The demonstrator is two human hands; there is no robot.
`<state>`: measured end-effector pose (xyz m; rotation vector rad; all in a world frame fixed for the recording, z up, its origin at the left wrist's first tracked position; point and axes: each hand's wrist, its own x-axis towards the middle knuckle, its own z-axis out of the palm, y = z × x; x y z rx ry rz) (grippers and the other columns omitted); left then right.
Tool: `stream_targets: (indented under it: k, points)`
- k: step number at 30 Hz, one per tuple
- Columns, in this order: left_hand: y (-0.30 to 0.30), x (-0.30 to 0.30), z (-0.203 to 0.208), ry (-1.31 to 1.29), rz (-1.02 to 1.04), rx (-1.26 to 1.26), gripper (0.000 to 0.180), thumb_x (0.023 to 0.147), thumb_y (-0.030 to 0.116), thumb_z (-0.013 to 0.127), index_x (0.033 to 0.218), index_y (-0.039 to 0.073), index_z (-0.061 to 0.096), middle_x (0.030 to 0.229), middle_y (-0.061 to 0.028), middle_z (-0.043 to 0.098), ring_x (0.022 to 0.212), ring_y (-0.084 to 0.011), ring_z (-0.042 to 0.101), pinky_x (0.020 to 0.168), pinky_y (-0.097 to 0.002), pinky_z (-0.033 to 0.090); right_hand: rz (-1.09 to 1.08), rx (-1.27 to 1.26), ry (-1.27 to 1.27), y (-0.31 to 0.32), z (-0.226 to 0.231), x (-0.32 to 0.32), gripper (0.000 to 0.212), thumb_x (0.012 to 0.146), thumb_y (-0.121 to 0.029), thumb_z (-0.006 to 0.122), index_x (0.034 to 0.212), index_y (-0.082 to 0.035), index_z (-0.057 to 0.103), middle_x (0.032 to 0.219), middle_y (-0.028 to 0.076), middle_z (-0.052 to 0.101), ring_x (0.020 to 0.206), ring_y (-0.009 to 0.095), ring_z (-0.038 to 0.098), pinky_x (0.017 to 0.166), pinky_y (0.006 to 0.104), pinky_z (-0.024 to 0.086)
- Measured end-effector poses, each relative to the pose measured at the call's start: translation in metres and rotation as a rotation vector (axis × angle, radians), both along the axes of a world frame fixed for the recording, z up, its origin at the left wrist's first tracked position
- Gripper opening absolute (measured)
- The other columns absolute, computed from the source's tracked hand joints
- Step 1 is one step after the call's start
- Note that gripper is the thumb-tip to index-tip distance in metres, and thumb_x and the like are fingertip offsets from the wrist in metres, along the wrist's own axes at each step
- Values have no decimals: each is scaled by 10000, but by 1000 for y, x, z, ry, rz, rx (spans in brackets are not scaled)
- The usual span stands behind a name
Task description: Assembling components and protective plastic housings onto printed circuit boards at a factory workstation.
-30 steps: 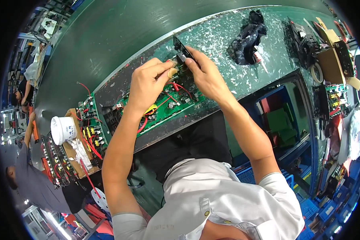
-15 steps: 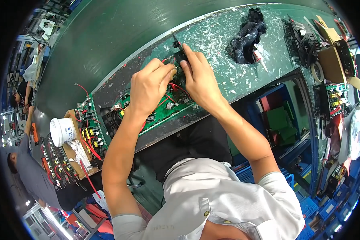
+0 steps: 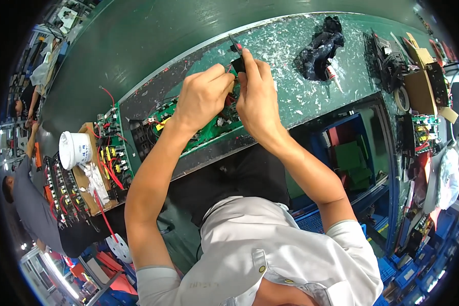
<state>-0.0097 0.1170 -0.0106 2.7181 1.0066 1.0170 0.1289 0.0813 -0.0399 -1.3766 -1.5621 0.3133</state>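
Note:
A green circuit board [image 3: 199, 135] with red wires and a yellow component [image 3: 161, 124] lies on the bench below my hands. My right hand [image 3: 258, 99] is closed on a small black part [image 3: 238, 64], its index finger stretched along it; a thin dark pointed piece sticks out beyond the fingertip. Close beside it, my left hand [image 3: 203, 99] is closed, thumb and fingers pinched together near the black part. What sits in that pinch is hidden by the fingers. Both hands are held over the board's right part and cover some of it.
Left of the board are a white tub [image 3: 75, 149], wired boards [image 3: 112, 166] and a cardboard box [image 3: 81, 178]. A crumpled black bag [image 3: 319, 51] and a tube [image 3: 333, 71] lie to the right, before a tape roll [image 3: 402, 96]. A person [image 3: 33, 204] works at far left.
My hands have moved slightly right and up in the picture, carrying the black part with them. The left hand's fingers are curled more tightly. The whole view has shifted a little.

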Motion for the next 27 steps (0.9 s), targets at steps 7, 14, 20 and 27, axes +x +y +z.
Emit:
stream_targets:
  k: [7,14,20,27]
  points:
    - [-4,-6,0,-19,-16,-12,89,772,32,692,833,5,633,733,-113,509,617,-305,577,550,-394,467,68,-159,147,-4,10,-1,417,976,-42,482,1391,-13,453,1069,208,536,947,363,567,833,412,465]
    - [-3,-12,17,53,74,-163,92,787,84,711,836,24,659,769,-103,572,678,-333,613,615,-428,500,142,-91,174,11,0,6,404,963,-29,495,1366,-47,506,1037,197,569,919,353,585,839,396,463]
    - [-115,-33,70,-44,-53,-824,326,762,134,781,1033,-7,666,1042,-144,666,936,-290,659,812,-369,519,128,-200,-4,21,-6,58,380,963,-60,522,1342,-67,545,1046,189,606,964,344,596,868,361,454]
    - [-251,-64,-125,49,165,-1293,405,884,293,688,1178,16,648,1105,-147,651,980,-310,655,862,-365,524,197,-256,-15,16,1,54,366,980,-78,513,1342,-30,526,1120,203,603,1037,347,589,914,368,445]
